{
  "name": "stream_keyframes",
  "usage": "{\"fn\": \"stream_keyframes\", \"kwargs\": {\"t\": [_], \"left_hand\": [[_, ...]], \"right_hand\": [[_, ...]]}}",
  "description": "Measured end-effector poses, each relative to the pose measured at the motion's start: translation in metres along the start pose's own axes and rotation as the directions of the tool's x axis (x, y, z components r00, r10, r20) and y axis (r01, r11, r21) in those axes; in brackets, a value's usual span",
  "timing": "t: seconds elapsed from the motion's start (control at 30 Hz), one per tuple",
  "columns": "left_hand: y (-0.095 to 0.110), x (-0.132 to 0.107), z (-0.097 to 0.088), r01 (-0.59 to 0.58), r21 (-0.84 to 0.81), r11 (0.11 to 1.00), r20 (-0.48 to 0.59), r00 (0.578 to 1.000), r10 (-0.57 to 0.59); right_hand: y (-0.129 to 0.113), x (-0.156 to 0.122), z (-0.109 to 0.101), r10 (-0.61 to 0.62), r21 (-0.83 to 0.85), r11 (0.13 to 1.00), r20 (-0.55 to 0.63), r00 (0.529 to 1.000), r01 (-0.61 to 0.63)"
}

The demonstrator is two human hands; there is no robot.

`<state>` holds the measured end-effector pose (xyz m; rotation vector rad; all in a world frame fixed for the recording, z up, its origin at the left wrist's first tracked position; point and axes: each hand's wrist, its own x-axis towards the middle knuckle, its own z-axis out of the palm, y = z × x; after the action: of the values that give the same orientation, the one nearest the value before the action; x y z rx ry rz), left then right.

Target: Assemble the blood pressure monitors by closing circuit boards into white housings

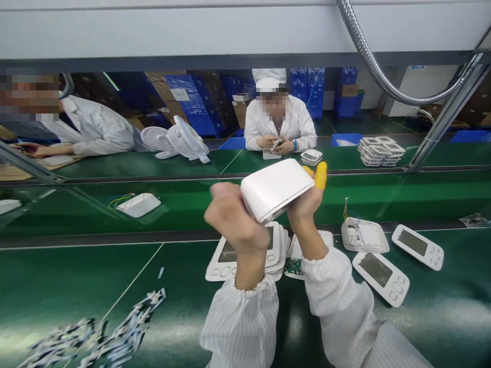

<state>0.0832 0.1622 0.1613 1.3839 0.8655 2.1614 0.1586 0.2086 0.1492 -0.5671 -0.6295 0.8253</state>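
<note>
A white plastic device housing (276, 185) is held up and tilted above the green bench, its smooth rounded back toward me. My left hand (236, 217) is closed at its left end, slightly blurred. At the right end my right hand (307, 204) grips it, with yellow finger covers on two fingers. Below my hands lie white front panels with grey screens (226, 255), partly stacked. Beside them, a white panel with a green circuit board (293, 267) is partly hidden by my right arm.
Right of my arms are an open housing with wires (364, 236) and two screen panels (381, 280) (418, 247). Small strips (115, 337) lie at lower left. A conveyor (192, 204) carries another housing (138, 205). Opposite sit two people in white; a metal hose (368, 56) hangs overhead.
</note>
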Motion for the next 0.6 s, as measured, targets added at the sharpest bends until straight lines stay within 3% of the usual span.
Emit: {"fn": "stream_keyframes", "kwargs": {"t": [0.07, 0.2, 0.33, 0.47, 0.53, 0.6], "left_hand": [[0.004, -0.003, 0.002, -0.027, 0.061, 0.998, 0.162, 0.987, 0.017], [0.008, -0.012, 0.005, -0.069, 0.022, 0.997, 0.251, 0.966, 0.061], [0.007, -0.016, -0.001, -0.129, -0.029, 0.991, 0.181, 0.975, 0.132], [0.015, -0.017, -0.01, -0.228, -0.089, 0.97, 0.015, 0.973, 0.23], [0.027, -0.02, -0.015, -0.277, -0.089, 0.957, -0.084, 0.959, 0.27], [0.041, -0.03, -0.022, -0.283, -0.112, 0.953, -0.154, 0.952, 0.264]], "right_hand": [[-0.006, 0.003, -0.001, -0.001, 0.025, 1.0, -0.063, 0.998, 0.002], [-0.014, 0.002, -0.003, 0.1, -0.005, 0.995, 0.048, 0.994, -0.1], [-0.021, -0.006, -0.005, 0.154, -0.178, 0.977, 0.215, 0.964, -0.117], [-0.036, -0.024, -0.003, 0.18, -0.37, 0.929, 0.425, 0.887, -0.011], [-0.046, -0.035, -0.004, 0.15, -0.442, 0.886, 0.56, 0.815, 0.141], [-0.054, -0.047, -0.008, 0.109, -0.432, 0.851, 0.703, 0.703, 0.3]]}}
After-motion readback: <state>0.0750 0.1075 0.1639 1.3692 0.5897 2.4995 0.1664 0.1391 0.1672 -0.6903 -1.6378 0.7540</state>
